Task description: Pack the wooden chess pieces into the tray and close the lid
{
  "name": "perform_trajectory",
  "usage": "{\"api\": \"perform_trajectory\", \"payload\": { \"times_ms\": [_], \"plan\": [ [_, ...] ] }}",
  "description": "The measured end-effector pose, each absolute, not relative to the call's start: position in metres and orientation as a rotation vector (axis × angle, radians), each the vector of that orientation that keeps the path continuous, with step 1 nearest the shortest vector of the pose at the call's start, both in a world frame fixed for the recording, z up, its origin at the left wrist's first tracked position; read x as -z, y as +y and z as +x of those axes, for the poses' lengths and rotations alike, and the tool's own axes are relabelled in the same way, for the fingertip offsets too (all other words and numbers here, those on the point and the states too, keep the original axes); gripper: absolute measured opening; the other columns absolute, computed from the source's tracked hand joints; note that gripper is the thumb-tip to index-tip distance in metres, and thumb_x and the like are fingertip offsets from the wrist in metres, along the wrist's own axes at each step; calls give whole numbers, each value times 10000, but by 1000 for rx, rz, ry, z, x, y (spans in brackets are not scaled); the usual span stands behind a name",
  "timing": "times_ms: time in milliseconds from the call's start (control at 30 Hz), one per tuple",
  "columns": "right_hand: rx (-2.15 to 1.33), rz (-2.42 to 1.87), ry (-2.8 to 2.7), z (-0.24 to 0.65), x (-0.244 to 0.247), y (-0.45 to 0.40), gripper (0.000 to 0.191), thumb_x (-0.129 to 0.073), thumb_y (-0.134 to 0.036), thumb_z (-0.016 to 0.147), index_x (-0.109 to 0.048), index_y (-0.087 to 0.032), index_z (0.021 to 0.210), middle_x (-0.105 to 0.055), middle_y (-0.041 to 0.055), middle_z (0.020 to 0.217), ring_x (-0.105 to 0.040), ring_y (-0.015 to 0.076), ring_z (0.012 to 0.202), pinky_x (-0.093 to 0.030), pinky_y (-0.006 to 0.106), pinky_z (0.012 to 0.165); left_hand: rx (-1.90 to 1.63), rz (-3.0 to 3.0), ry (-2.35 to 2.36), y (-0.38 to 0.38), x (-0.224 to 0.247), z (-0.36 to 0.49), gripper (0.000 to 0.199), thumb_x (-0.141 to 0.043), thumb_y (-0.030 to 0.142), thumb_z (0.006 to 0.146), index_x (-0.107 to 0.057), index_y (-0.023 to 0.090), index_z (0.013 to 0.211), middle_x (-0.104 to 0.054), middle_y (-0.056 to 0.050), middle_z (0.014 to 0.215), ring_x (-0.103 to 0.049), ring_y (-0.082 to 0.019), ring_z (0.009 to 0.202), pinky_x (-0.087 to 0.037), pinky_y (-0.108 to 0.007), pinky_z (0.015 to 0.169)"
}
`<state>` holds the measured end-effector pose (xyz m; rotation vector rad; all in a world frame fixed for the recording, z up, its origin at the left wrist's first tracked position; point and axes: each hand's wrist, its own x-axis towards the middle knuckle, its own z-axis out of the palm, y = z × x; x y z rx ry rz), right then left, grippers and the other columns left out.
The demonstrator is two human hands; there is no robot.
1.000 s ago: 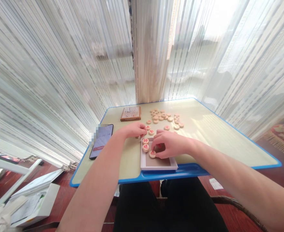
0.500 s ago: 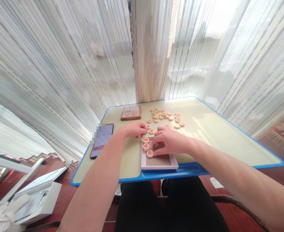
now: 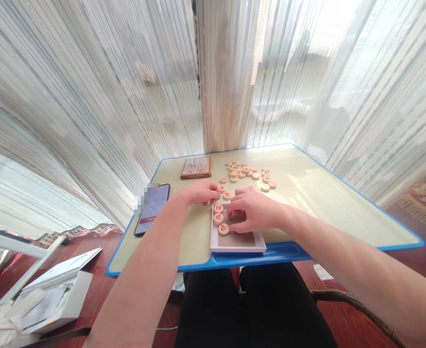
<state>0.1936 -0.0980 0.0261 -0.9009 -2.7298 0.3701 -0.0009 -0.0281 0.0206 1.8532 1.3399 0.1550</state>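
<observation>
A shallow white box tray [image 3: 237, 249] lies at the near edge of the table. Along its left side are three wooden Chinese chess pieces with red characters: a top piece [image 3: 218, 209], a middle piece [image 3: 218, 218] and a lower piece [image 3: 223, 229]. My right hand [image 3: 254, 210] is curled over the tray, its thumb against the lower piece; a reddish piece shows partly beneath its fingers. Just beyond the tray's left corner, my left hand [image 3: 204, 192] has its fingers bent together, with the edge of a piece under them. Loose red pieces [image 3: 227, 195] lie between the hands.
Several more pieces [image 3: 242, 170] are clustered farther back on the table [image 3: 329, 203]. A brown printed box [image 3: 196, 167] stands at the back left, and a phone [image 3: 152, 210] lies by the left edge. Striped curtains [image 3: 227, 96] hang behind.
The view has shifted slightly. My right fingers have moved a little within the tray; my left hand stays almost in place, and the three pieces keep their arrangement.
</observation>
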Motion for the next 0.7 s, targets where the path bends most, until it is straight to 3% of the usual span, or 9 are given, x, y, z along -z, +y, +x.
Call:
{"api": "perform_trajectory", "payload": {
  "times_ms": [167, 467, 700],
  "plan": [
    [-313, -868, -2736, 191, -25, -98, 176, -641, -284, 729, -564, -189, 602, -558, 12, 611, -457, 155, 685, -346, 274, 630, -154, 1868, 1334, -28, -20, -1, 121, -563, 265, 651, -597, 189, 738, -609, 26, 639, -504, -96, 541, -393, -216, 507],
    [-328, -912, -2746, 191, -25, -97, 313, -668, -474, 732, -585, -185, 645, -569, 24, 637, -471, 165, 707, -329, 271, 596, -151, 1893, 1297, -27, -19, -1, 139, -542, 250, 636, -602, 177, 738, -608, 3, 650, -494, -105, 545, -393, -228, 511],
    [-326, -888, -2755, 189, -26, -99, 184, -654, -309, 731, -574, -188, 619, -574, 14, 610, -477, 158, 694, -334, 272, 619, -155, 1900, 1298, -29, -22, -1, 146, -553, 264, 636, -614, 185, 743, -618, 12, 663, -499, -102, 543, -395, -227, 514]
  ]
}}
